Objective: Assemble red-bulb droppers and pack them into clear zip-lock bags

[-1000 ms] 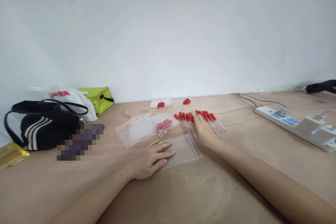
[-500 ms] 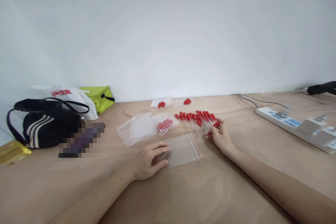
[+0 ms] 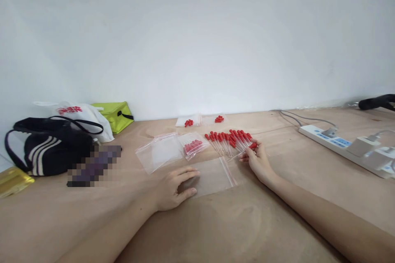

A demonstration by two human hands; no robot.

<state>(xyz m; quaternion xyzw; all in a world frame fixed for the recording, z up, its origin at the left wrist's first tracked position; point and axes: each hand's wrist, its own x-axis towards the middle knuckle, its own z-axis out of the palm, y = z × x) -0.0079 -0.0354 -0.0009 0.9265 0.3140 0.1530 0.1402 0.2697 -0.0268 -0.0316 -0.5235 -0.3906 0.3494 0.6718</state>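
Wooden tabletop bears a flat bag near bagged red bulbs.

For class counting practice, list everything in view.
Droppers: many, red and clear, centre
Plastic bags: several, clear, centre
Pieces: several, red, back
Striped bag: one, black, left
Carrier bag: one, white, left
Strapped bag: one, green, left
Shiny item: one, yellow, left
Blurred item: one, dark, left
Power strip: one, white, right
Plugs, cables: several, pale, right
Object: one, black, right
Table: one, brown, below
Wall: one, white, behind
Forearms: two, bare, front
Left hand: one, at nearest bag
Right hand: one, holding dropper
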